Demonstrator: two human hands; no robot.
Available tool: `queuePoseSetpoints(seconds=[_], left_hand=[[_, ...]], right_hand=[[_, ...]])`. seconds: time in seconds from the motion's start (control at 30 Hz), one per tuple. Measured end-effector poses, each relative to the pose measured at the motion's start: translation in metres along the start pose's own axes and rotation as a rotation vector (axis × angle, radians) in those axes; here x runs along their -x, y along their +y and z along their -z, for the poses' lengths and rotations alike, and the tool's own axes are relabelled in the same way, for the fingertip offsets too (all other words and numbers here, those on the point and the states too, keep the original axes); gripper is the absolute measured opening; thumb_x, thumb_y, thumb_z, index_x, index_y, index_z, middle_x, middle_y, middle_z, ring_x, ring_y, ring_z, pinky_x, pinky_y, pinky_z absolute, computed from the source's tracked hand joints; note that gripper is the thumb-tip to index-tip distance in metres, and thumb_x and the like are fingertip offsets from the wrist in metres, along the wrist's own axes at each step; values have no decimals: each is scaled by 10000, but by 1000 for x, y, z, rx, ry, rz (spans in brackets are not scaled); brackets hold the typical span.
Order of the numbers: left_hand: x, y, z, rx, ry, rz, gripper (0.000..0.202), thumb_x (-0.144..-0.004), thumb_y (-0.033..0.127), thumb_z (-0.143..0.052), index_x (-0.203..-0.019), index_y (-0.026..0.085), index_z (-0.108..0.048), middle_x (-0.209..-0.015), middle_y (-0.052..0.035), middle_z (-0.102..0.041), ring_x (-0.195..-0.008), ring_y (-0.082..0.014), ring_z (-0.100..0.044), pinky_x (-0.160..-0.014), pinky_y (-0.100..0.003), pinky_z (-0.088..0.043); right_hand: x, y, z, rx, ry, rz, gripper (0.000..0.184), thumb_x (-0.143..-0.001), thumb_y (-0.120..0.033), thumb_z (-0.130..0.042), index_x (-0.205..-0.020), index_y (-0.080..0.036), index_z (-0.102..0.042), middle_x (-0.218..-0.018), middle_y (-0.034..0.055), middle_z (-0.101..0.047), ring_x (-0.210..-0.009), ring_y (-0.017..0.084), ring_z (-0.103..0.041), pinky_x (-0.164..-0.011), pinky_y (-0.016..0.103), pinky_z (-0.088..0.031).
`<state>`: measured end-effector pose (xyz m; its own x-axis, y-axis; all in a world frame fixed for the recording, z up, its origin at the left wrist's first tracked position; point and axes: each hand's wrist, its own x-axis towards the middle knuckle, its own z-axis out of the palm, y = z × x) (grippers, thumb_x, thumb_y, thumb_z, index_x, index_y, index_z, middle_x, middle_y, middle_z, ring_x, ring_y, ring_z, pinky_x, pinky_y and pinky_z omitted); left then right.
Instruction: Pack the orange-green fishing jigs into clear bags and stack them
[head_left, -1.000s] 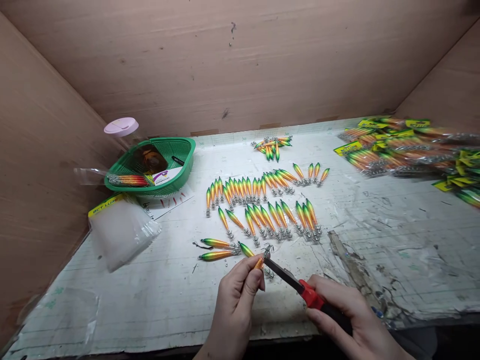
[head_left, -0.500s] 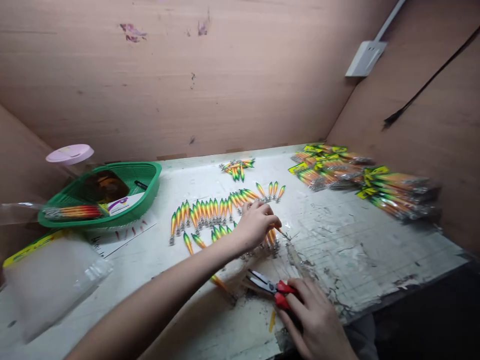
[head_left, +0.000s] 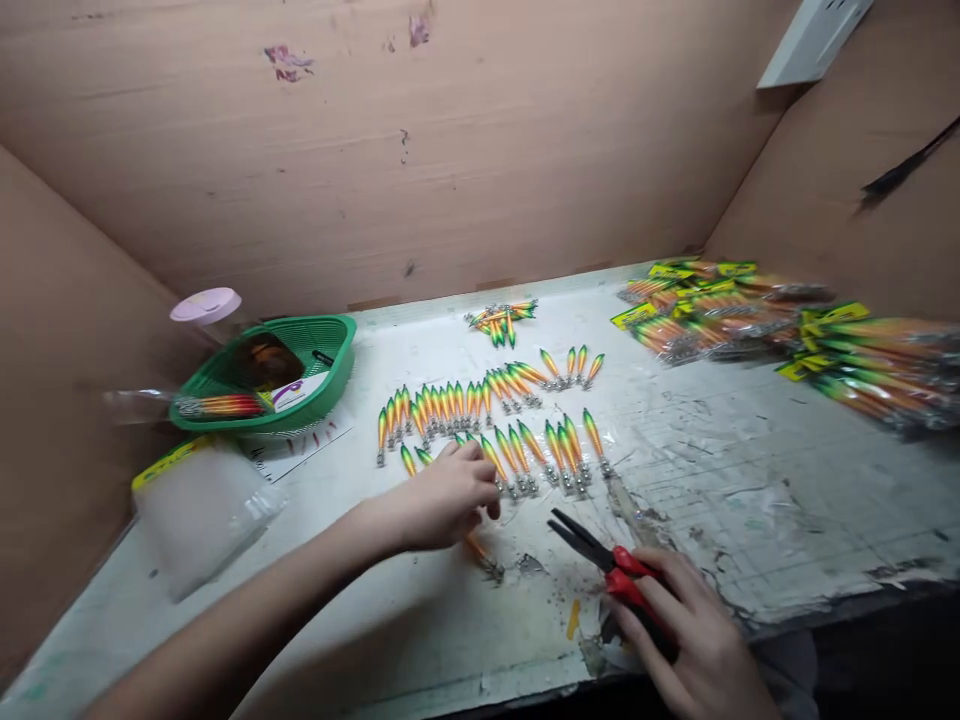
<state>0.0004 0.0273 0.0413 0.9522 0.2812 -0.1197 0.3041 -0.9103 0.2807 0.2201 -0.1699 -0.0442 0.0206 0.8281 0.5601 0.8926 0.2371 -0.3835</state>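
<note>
My left hand [head_left: 450, 497] is low over the table with its fingers curled down on a green-and-orange fishing lure [head_left: 481, 553]. The hand hides that lure's upper end; its metal hook end shows below the fingers. In my right hand [head_left: 694, 625] are pliers [head_left: 611, 560] with red handles, their dark jaws slightly parted and pointing up-left, with nothing between them. Beyond my left hand lies a front row of similar lures [head_left: 517, 450], partly covered by my fingers. A second row of lures [head_left: 450, 405] lies behind it.
A small lure pile [head_left: 501, 325] lies at the back. Bagged lures [head_left: 690, 320] are heaped at right. At left stand a green basket [head_left: 341, 370], a pink-lidded cup [head_left: 206, 305] and clear plastic bags [head_left: 202, 520]. A yellow scrap [head_left: 574, 620] lies near the front edge.
My left hand has come back from the right end of the front row, where a lure now lies, to the single lure nearer me. The pliers stay in my right hand. The view has shifted.
</note>
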Motion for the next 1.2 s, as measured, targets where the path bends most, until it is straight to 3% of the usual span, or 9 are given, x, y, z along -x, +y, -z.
queuePoseSetpoints(seconds=[0.1, 0.2, 0.27, 0.37, 0.47, 0.53, 0.67, 0.9, 1.2], left_hand=[[41, 5, -24, -150, 10, 66, 149, -811, 73, -620, -895, 192, -652, -935, -61, -627, -886, -230, -483, -748, -348, -379], [49, 9, -47, -200, 124, 117, 113, -883, 82, -539, -878, 178, -598, -953, -84, -620, -866, -230, -477, -757, -364, -392], [48, 13, -51, -63, 262, 162, 98, -915, 116, -504, -892, 184, -572, -971, -89, -618, -889, -232, -484, -790, -379, -398], [48, 26, -41, 421, 411, 284, 58, -944, 199, -483, -916, 199, -534, -960, -71, -601, -904, -216, -519, -804, -367, -410], [50, 42, -27, 1055, 424, 405, 116, -955, 318, -499, -938, 204, -493, -841, -22, -578, -815, -169, -580, -765, -320, -424], [50, 51, -24, 1405, 428, 415, 179, -941, 370, -532, -942, 199, -478, -749, 20, -546, -698, -127, -578, -702, -281, -418], [47, 60, -26, 1779, 462, 411, 226, -907, 383, -595, -909, 178, -501, -721, 31, -540, -570, -65, -487, -563, -215, -324], [43, 67, -26, 1915, 440, 424, 268, -861, 394, -670, -884, 171, -524, -683, 51, -515, -486, -22, -284, -488, -205, -168], [43, 70, -26, 1696, 437, 487, 267, -918, 433, -563, -906, 167, -555, -682, 27, -525, -527, -58, -358, -506, -219, -236]], right_hand=[[-3, -3, -1, -49, -3, -71, 166, -897, -351, -569, -903, -225, -677, -964, 78, -653, -888, 226, -677, -726, 314, -575], [-7, -10, -1, -136, -24, -136, 153, -893, -348, -581, -883, -228, -675, -970, 69, -649, -872, 209, -688, -728, 281, -587], [-9, -15, 1, -190, -47, -163, 134, -887, -339, -593, -871, -227, -665, -972, 62, -643, -852, 191, -693, -731, 251, -590], [-10, -23, 6, -251, -100, -161, 95, -884, -306, -598, -862, -226, -644, -972, 54, -645, -849, 169, -699, -705, 193, -579], [-13, -33, 11, -303, -130, -144, 88, -886, -295, -595, -847, -225, -632, -965, 53, -653, -855, 160, -704, -687, 159, -566], [-15, -40, 12, -325, -142, -157, 96, -884, -305, -603, -841, -223, -629, -966, 55, -654, -846, 156, -704, -689, 156, -563], [-21, -49, 12, -363, -167, -158, 104, -892, -306, -595, -845, -223, -636, -955, 62, -656, -816, 159, -702, -674, 165, -564], [-26, -51, 7, -367, -172, -124, 101, -896, -271, -570, -822, -224, -619, -896, 59, -658, -780, 164, -699, -661, 186, -564], [-29, -51, 13, -377, -202, -93, 77, -901, -239, -557, -847, -225, -610, -877, 52, -646, -777, 152, -690, -663, 176, -567]])
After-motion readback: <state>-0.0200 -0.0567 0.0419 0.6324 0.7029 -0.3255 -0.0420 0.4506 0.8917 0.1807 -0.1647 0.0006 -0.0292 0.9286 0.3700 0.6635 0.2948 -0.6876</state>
